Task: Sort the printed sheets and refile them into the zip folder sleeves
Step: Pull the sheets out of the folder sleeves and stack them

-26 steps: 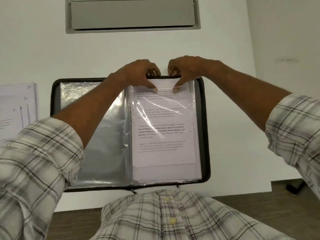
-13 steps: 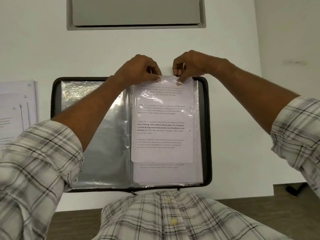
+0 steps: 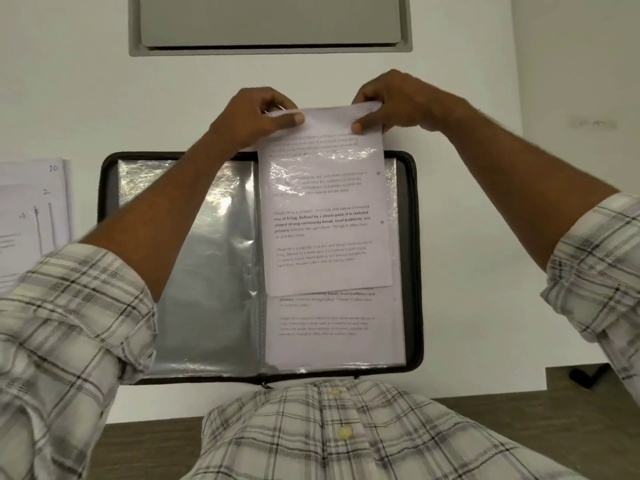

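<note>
At 11 o'clock past the zip folder (image 3: 414, 258), left hand (image 3: 259, 114) pinches a top corner of the printed sheet (image 3: 325, 216), right hand (image 3: 391, 102) at 1 o'clock pinches the other, sheet approx. half inside the right sleeve (image 3: 394, 174), so uneven pull prob. skews or creases it at the sleeve mouth; long axis 12–6, heading twd 12.

The printed sheet (image 3: 325, 230) reads "strong community bonds, local traditions"; the side paper (image 3: 31, 202) bears 10, 2.

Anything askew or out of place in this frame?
Only the top sheet: pinched by the left hand and right hand, it sticks out past the folder's far edge and sits slightly tilted over a second sheet. Nothing looks torn.
</note>
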A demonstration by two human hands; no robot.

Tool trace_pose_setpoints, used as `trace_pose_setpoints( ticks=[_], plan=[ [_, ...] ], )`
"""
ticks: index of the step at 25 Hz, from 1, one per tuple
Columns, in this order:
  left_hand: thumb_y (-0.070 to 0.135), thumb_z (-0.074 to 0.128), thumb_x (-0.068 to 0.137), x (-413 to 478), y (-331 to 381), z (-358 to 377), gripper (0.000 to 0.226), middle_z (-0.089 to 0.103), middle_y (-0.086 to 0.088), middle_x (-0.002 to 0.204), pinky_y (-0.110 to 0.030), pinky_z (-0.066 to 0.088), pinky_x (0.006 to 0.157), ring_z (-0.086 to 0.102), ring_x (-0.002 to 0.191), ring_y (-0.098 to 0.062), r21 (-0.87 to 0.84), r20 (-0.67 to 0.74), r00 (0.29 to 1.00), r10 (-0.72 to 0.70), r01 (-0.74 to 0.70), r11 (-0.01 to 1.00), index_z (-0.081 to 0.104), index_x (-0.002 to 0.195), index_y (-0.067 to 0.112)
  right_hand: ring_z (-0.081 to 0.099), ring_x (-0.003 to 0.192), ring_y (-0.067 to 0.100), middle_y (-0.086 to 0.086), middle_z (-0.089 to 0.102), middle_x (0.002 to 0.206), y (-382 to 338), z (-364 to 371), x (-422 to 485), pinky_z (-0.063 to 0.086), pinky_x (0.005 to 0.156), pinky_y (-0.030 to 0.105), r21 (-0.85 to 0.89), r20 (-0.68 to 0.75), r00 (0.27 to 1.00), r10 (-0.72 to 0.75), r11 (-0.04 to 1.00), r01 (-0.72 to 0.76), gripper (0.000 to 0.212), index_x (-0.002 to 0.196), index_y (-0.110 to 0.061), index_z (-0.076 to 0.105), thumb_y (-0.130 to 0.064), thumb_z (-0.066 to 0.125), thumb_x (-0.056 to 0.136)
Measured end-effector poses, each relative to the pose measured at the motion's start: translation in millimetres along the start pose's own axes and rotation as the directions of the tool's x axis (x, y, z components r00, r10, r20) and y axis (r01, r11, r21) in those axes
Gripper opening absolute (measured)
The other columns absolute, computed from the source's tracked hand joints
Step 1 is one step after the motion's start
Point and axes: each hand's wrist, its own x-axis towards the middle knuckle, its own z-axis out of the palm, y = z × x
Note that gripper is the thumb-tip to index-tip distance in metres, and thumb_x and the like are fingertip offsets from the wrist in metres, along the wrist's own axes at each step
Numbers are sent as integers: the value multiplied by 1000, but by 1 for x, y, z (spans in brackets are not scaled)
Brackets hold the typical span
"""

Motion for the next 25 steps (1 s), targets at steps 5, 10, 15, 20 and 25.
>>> trace_pose_setpoints(
  ticks=[5,10,15,20,25],
  plan=[
    [13,89,79,3,-22,-8,68,73,-9,121,-36,61,93,73,108,-18,-473,-16,969,-245,209,856,56,139,10,75,94,17,11,73,108,11,-5,3,61,78,30,434,-272,959,80,900,47,40,113,-6,66,-19,86,81],
    [3,83,84,11,-11,-3,61,76,-12,115,-40,62,88,75,106,-27,-599,-181,954,-241,88,796,55,138,1,75,104,22,6,75,119,16,12,-9,62,84,33,644,-109,973,205,760,-88,52,128,-7,63,-18,85,82],
    [15,76,93,17,-2,-4,50,73,-14,125,-42,62,88,73,110,-26,-705,-128,952,-279,111,700,57,137,0,76,98,19,2,79,107,23,20,-16,61,78,29,627,-186,955,231,777,-66,35,117,-7,71,-13,82,84],
    [10,74,94,1,2,5,38,78,-3,113,-35,62,83,76,101,-18,-643,-102,953,-284,155,750,65,130,2,74,105,27,11,76,114,4,-7,-8,61,88,40,711,-381,905,188,686,157,37,122,1,67,-11,78,88],
    [7,74,93,-10,39,-19,26,80,-2,103,-32,60,81,76,96,-18,-698,-255,944,-208,-31,715,68,119,6,75,103,26,11,77,111,-21,-7,-21,62,86,38,646,-450,883,132,731,220,36,121,3,68,-6,77,87]
  ],
)
